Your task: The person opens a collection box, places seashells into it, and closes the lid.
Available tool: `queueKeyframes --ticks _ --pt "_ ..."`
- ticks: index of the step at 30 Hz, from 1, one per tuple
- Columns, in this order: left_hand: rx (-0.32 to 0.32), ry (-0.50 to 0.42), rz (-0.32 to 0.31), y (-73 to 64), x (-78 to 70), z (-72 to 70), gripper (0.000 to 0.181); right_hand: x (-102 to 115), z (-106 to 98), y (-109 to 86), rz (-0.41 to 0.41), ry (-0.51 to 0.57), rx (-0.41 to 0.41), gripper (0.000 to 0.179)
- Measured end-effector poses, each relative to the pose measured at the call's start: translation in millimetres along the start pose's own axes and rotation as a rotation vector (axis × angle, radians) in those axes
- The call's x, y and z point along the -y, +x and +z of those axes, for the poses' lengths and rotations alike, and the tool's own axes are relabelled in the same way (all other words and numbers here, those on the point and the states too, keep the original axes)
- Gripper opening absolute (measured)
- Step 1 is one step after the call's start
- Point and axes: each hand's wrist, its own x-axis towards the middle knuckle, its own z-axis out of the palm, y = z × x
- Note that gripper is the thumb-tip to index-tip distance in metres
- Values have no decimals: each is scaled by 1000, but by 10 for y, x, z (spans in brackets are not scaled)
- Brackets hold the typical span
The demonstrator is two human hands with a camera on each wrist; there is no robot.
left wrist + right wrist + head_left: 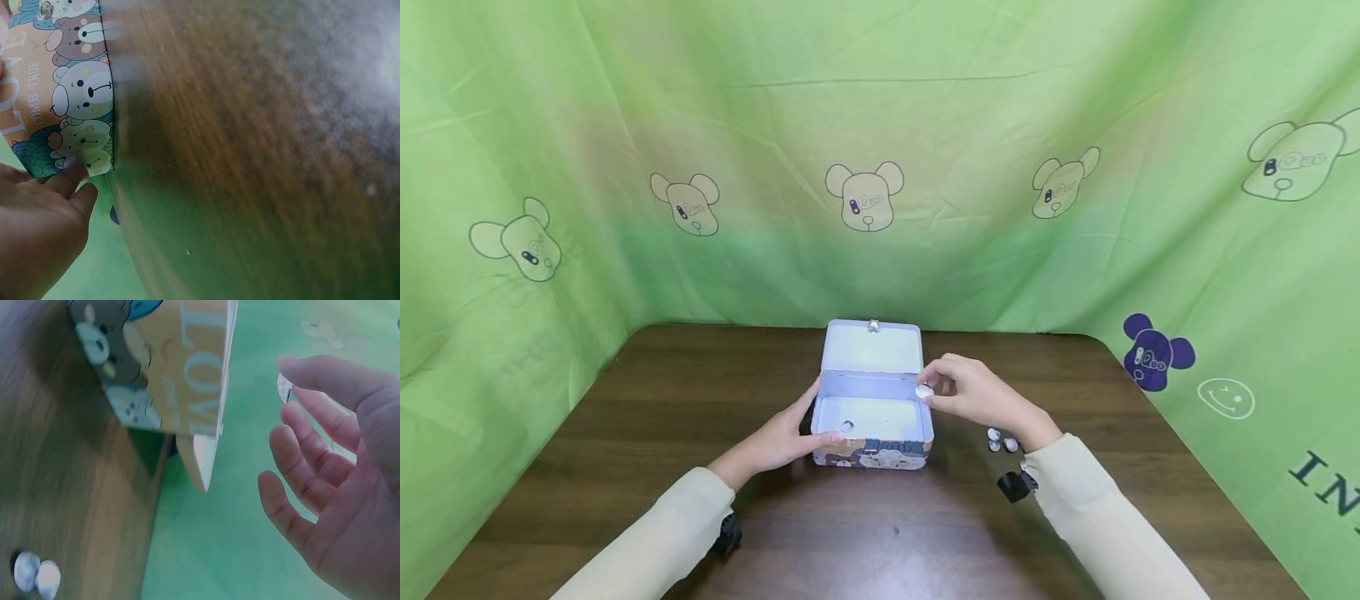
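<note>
A tin box [871,454] with cartoon bears on its side stands with its hinged lid [872,348] swung back. My left hand [778,437] holds it by the left front corner, thumb across the front rim and fingers along the left side. Inside, on the pale floor near the front left, lies a small round shell [847,426]. Over the box's right edge, my right hand [973,393] pinches a small white shell [924,390] between thumb and index finger. In the right wrist view the other fingers spread loosely below that pinched shell [284,388].
Several more small shells [1011,445] lie on the brown wooden table [700,392], right of the box and near the right wrist. A green curtain [760,275] with bear prints hangs behind the table and along its sides.
</note>
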Motion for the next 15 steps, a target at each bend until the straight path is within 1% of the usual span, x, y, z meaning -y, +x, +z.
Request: queueKeyframes --ticks 4,9,15 --pt "0 -8 7 7 4 5 106 70 78 107 -33 5 9 19" --pt "1 -9 20 2 -10 -5 105 173 161 235 -37 20 22 20" --pt "1 -5 17 -8 -23 -7 102 281 272 380 -86 16 28 20"
